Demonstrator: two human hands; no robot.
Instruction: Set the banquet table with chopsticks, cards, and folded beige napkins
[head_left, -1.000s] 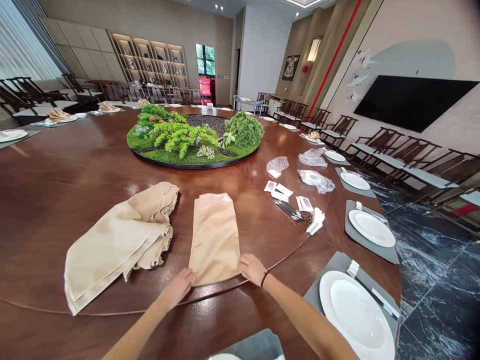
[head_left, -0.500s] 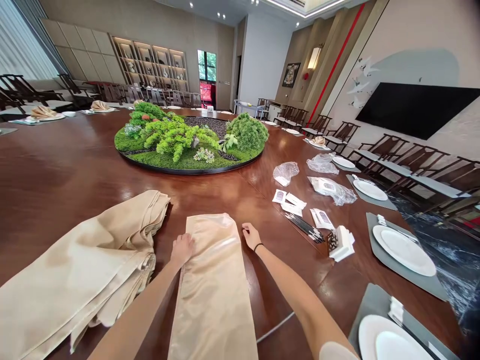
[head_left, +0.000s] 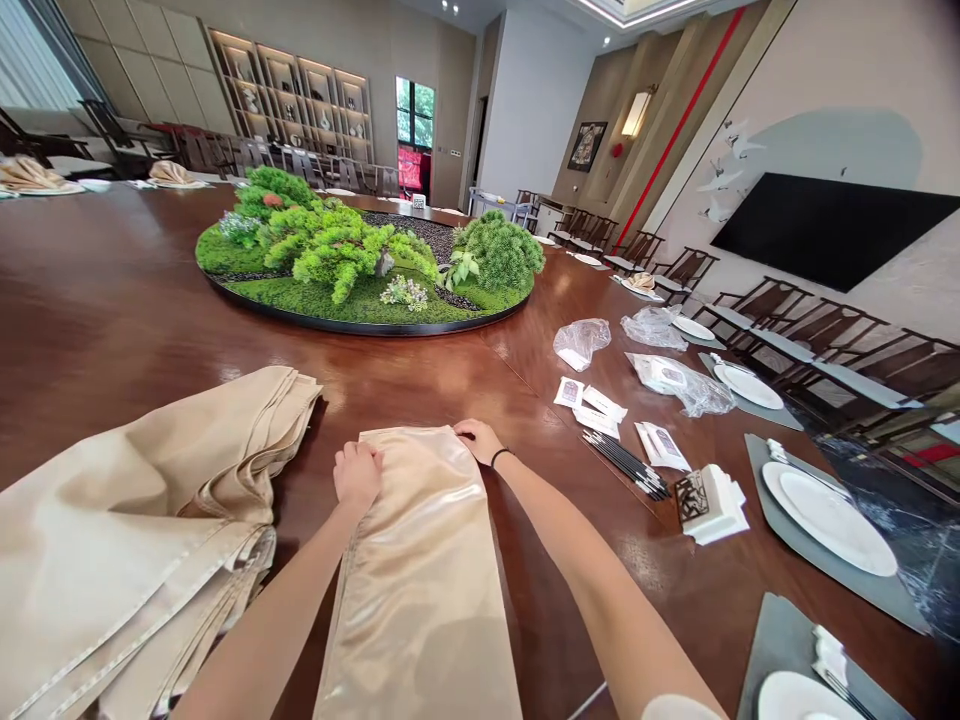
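Note:
A beige satin cloth napkin (head_left: 427, 580), folded into a long strip, lies in front of me on the brown table (head_left: 405, 385). At its far left edge rests my left hand (head_left: 358, 474), with the fingers curled in on the cloth. My right hand (head_left: 480, 442) has its thumb and fingers closed on the far right corner, and a dark band circles that wrist. To the left is a heap of similar beige cloths (head_left: 142, 480), with layered edges toward the middle. My left forearm covers part of the heap's near right side.
A round green miniature garden (head_left: 375, 300) fills the table's centre. On the right lie plastic-wrapped packets (head_left: 679, 382), small white packets (head_left: 600, 410), black chopsticks (head_left: 622, 462) and a tissue holder (head_left: 709, 502). White plates (head_left: 829, 515) on grey mats line the right edge.
My right hand has moved left from bare table onto the napkin's far right corner and closed there. My left hand stays at the left edge. The view has shifted slightly.

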